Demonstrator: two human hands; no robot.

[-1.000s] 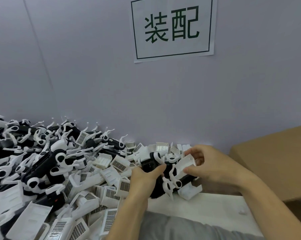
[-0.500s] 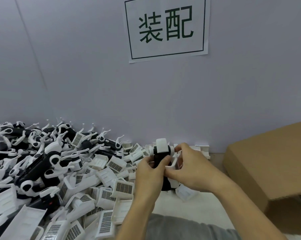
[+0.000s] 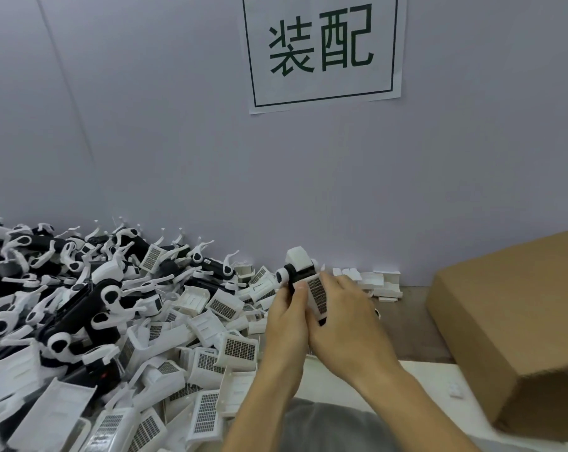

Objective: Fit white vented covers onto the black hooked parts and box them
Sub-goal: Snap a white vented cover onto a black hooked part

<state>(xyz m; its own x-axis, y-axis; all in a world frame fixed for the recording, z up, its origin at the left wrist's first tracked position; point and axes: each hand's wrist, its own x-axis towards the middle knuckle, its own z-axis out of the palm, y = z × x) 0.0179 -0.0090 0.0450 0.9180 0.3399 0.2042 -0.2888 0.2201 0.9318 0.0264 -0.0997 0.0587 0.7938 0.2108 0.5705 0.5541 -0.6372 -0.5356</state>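
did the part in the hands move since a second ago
Yes. The black hooked part, gripped by the left hand and right hand, rose upright, off the pile.

The hands lifted the black part upright off the pile. The white cover then sat against its near side.

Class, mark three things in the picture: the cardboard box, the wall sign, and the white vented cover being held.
cardboard box [image 3: 511, 308]: head view, on its top face.
wall sign [image 3: 322, 50]: head view, on the printed characters.
white vented cover [image 3: 318, 293]: head view, on its dark grille.
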